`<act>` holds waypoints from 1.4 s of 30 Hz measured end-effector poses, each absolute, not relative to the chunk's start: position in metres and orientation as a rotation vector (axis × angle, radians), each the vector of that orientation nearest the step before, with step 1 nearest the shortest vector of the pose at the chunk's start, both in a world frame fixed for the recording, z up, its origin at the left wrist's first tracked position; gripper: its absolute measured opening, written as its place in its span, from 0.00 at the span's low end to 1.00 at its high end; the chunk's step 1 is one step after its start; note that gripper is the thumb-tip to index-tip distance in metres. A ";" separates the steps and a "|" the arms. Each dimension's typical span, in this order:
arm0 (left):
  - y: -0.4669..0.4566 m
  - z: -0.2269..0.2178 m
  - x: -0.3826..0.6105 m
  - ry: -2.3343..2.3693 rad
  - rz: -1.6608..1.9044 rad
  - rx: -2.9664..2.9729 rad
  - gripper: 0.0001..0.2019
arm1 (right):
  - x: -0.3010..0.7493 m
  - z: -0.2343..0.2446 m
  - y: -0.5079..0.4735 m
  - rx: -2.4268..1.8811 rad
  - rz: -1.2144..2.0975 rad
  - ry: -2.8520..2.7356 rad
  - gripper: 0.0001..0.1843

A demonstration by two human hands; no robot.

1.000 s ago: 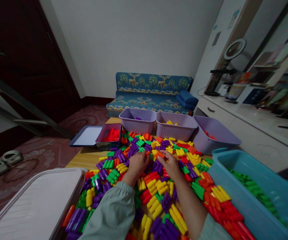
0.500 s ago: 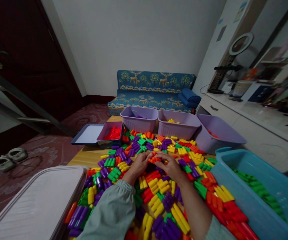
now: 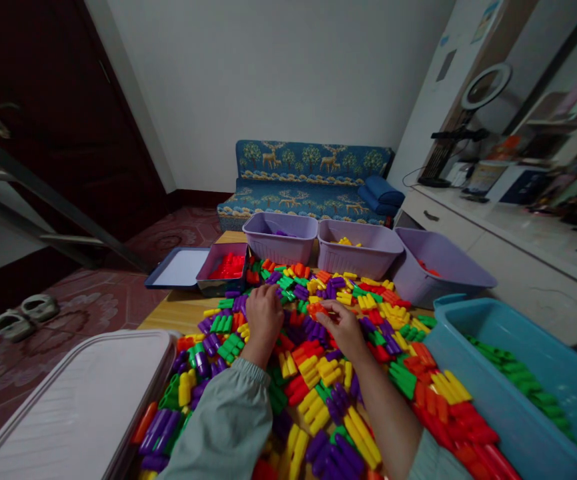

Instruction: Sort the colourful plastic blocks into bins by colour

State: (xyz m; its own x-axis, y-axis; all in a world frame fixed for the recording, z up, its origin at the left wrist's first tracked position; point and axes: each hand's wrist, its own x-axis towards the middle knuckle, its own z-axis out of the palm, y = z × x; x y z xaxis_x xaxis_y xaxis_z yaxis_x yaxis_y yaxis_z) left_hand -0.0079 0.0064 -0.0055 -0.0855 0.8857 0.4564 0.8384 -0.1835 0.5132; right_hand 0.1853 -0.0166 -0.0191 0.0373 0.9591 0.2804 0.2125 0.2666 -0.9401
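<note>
My right hand pinches an orange toy building block between thumb and fingers, just above the pile. To its left, my left hand is lowered back-up over the blocks, its fingers curled downward and pressed together. Whatever lies under those fingertips is hidden. Around both hands spread loose plastic blocks made of joined tubes, among them a green block, a yellow block and a purple block.
Along the far edge stand three lilac bins, including one with yellow blocks, and a box of red pieces. A blue-green tub with green blocks is at right. A white lid sits at left; a sofa stands beyond.
My left hand has let go of the orange block and moved left and slightly away. My right hand keeps the block and has shifted slightly right.
</note>
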 end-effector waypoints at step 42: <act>0.003 -0.007 -0.021 2.344 0.439 1.924 0.26 | 0.187 -0.023 -0.016 -1.200 0.686 -1.591 0.11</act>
